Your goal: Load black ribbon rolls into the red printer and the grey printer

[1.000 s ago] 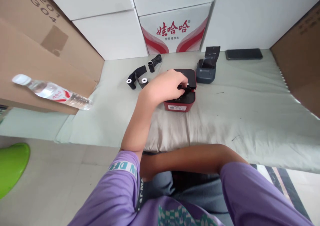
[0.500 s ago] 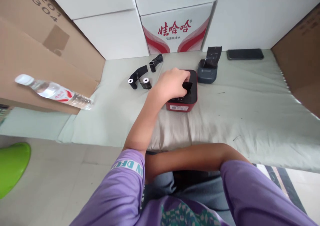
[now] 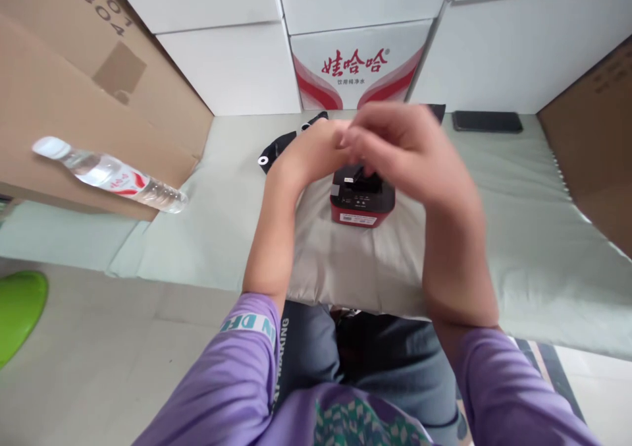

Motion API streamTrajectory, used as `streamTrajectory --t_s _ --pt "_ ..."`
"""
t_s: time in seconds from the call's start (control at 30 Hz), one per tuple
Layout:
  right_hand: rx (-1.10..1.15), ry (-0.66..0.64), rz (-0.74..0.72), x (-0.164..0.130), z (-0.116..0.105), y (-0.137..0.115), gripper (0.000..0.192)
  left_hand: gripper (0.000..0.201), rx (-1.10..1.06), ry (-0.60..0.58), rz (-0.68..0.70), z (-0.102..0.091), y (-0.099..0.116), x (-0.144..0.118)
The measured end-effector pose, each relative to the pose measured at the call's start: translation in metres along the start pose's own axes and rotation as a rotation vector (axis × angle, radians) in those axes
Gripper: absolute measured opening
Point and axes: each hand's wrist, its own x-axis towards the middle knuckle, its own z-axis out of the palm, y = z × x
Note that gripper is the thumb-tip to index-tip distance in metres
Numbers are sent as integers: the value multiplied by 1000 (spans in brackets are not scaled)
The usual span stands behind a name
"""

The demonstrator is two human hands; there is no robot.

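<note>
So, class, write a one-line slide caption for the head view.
Both hands, left hand and right hand, meet above an open red printer on a pale green mat.

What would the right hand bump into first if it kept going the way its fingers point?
The right hand points left, toward the left hand, so it would probably meet that hand first. They already look very close above the red printer; the blur hides whether they touch.

Pale green mat point(image 3: 518, 222) on the floor carries a red printer point(image 3: 362, 202), black roll point(image 3: 269, 156), phone point(image 3: 487, 122); water bottle point(image 3: 111, 176) at the left edge.
</note>
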Motion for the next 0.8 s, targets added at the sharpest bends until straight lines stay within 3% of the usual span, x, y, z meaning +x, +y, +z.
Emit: streamTrajectory --t_s 0.07,0.1,0.2,0.23,0.37,0.47,0.57,0.67,0.73,0.8 --pt "-240 237 160 5 -20 25 25 24 48 15 -77 1 -10 5" --pt "-314 255 300 6 -27 41 25 29 83 3 -122 3 -17 8" --pt "-359 -34 706 11 -40 94 39 38 139 -55 -280 11 -33 20" --pt "-303 -125 760 12 -42 110 46 40 110 -89 -312 14 -37 24" --pt "-109 -276 643 15 -42 145 56 41 -99 -285 -359 26 -45 39" --pt "-62 -395 688 13 -42 139 49 42 -97 -254 -340 34 -50 48" --pt "-41 -425 761 12 -43 129 47 47 -66 -212 -340 41 -61 55" --pt "-30 -425 752 12 -45 128 47 51 -312 -306 -321 46 -87 54" --pt "-2 -445 685 12 -46 132 48 66 -549 -399 -234 49 -109 49" --pt "16 -435 678 10 -48 137 57 95 -669 -469 -88 51 -127 45"
